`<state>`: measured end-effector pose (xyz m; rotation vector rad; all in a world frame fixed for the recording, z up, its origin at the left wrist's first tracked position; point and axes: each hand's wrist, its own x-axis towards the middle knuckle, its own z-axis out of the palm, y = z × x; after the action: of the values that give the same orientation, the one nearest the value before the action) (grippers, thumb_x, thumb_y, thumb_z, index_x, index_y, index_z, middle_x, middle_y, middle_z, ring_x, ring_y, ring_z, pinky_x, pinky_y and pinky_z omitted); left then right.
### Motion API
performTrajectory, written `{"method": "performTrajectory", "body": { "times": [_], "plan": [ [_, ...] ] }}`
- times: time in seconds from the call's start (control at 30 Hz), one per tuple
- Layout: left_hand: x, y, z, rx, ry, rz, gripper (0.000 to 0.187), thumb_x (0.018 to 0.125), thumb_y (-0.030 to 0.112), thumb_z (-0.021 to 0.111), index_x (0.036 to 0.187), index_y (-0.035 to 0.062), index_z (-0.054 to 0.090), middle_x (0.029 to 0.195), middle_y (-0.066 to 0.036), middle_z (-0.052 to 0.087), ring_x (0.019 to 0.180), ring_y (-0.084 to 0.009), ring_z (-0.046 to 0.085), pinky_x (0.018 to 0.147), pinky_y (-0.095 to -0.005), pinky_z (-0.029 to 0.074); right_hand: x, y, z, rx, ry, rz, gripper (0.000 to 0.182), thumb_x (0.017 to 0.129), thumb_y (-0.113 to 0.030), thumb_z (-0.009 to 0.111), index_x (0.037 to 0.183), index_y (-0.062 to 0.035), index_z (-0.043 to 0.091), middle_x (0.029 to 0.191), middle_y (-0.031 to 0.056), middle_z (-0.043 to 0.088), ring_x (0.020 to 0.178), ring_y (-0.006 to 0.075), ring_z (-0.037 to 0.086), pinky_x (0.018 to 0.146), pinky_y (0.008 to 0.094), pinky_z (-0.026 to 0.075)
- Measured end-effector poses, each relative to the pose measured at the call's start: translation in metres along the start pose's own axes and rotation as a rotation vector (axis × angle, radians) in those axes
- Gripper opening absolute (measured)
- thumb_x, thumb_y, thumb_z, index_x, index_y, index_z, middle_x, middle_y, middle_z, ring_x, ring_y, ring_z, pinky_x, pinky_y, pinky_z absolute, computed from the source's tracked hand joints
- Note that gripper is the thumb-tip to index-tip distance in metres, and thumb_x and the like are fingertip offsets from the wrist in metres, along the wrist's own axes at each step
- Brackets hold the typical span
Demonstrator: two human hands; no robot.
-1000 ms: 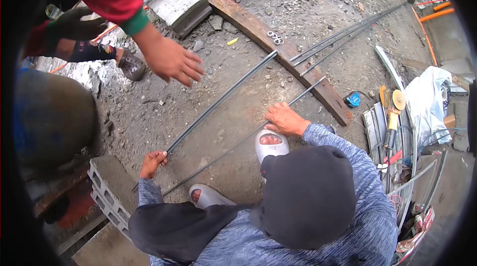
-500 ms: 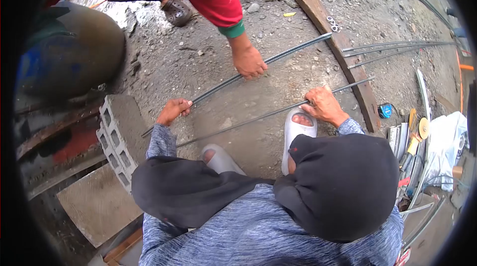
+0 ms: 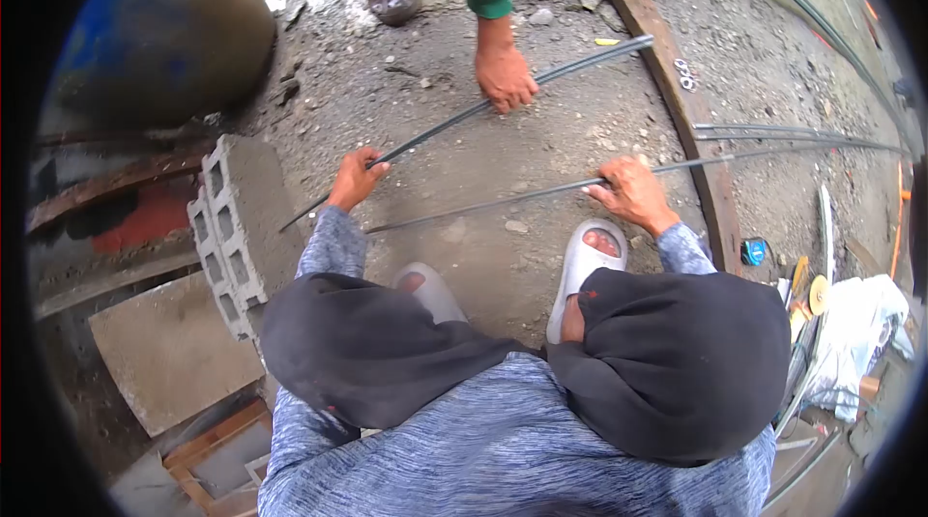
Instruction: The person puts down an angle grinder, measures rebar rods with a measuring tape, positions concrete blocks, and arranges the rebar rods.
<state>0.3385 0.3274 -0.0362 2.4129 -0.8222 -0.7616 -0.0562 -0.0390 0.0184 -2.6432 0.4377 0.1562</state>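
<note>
My left hand (image 3: pixel 356 179) is closed around the near end of a bundle of thin steel bars (image 3: pixel 440 132). The far end of that bundle rests on a wooden plank. A co-worker's hand (image 3: pixel 505 72) grips the same bundle near its middle. My right hand (image 3: pixel 633 193) is closed on a single steel bar (image 3: pixel 474 210), which lies low over the ground in front of my feet. This bar crosses the plank on the right, where its end visually meets other bars.
The wooden plank (image 3: pixel 667 92) bears several metal rings (image 3: pixel 684 74). More bars (image 3: pixel 773 133) lie to its right, near a blue tape measure (image 3: pixel 754 250) and an angle grinder (image 3: pixel 812 297). A hollow concrete block (image 3: pixel 227 227) and a large drum (image 3: pixel 184 39) stand at left.
My right hand has carried the single bar a little away from my feet. Both hands keep their hold, and the co-worker's hand stays on the bundle. The view has shifted.
</note>
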Motion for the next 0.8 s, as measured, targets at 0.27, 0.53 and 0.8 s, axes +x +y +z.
{"method": "performTrajectory", "body": {
  "times": [0.27, 0.53, 0.8],
  "plan": [
    [0.023, -0.042, -0.002, -0.200, -0.151, -0.013, 0.022, 0.092, 0.020, 0.078, 0.101, 0.0003, 0.072, 0.079, -0.005, 0.070, 0.071, -0.0134, 0.062, 0.064, -0.0335, 0.050, 0.035, -0.001, 0.007, 0.041, 0.023, -0.032, 0.035, 0.086, -0.041, 0.077, 0.085, -0.0067, 0.071, 0.084, 0.0136, 0.070, 0.091, 0.0333, 0.069, 0.085, 0.0480, 0.045],
    [0.023, -0.024, -0.015, -0.165, -0.196, 0.005, 0.021, 0.095, 0.020, 0.076, 0.096, 0.0001, 0.072, 0.074, -0.002, 0.067, 0.067, -0.0103, 0.060, 0.060, -0.0304, 0.048, 0.063, -0.006, 0.018, 0.069, -0.035, -0.114, 0.038, 0.087, -0.043, 0.077, 0.090, -0.0054, 0.072, 0.085, 0.0125, 0.071, 0.090, 0.0329, 0.069, 0.086, 0.0476, 0.044],
    [0.012, -0.017, -0.001, 0.055, 0.016, 0.135, 0.050, 0.092, 0.048, 0.075, 0.084, -0.0010, 0.072, 0.069, -0.016, 0.064, 0.066, -0.0267, 0.058, 0.062, -0.0479, 0.046, 0.059, 0.024, 0.016, 0.060, 0.039, -0.075, 0.035, 0.083, -0.039, 0.081, 0.081, -0.0064, 0.069, 0.078, 0.0125, 0.066, 0.077, 0.0334, 0.063, 0.080, 0.0486, 0.042]
  ]
}}
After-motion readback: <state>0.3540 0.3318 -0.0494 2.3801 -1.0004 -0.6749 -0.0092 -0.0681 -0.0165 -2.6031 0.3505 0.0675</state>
